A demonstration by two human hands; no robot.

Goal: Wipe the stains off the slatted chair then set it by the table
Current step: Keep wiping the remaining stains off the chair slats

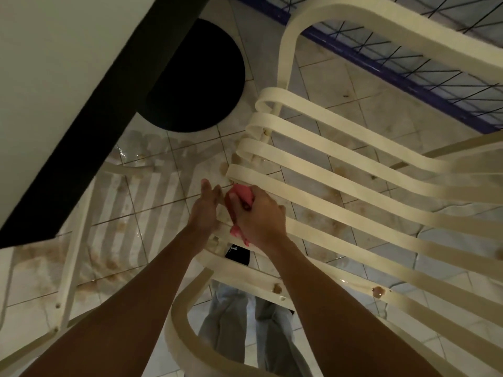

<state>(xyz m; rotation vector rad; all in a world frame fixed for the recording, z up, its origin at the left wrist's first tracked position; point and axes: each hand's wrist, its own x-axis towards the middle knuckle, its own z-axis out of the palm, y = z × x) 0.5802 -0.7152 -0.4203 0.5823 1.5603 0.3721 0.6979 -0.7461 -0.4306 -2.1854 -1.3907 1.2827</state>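
- The chair (353, 186) stands right under the viewer, filling the centre and right; both hands meet at the left ends of its seat slats.
- The chair is cream-coloured, with long flat slats that curl over at their ends and a curved, band-like armrest.
- Two glossy brown drops (277, 288) sit on the rail nearest the viewer.
- The right hand (258, 216) curls around a pink cloth (241, 190), held against a slat end.
- The left hand (204, 210) lies just beside it, fingers straight and together, along the slat ends; firm contact cannot be told.
- The pale table (54, 77), dark-edged, is at upper left, near the chair, over a black round base (201, 77).
- The tiled floor (152, 202) is wet, shiny and blotched brown.
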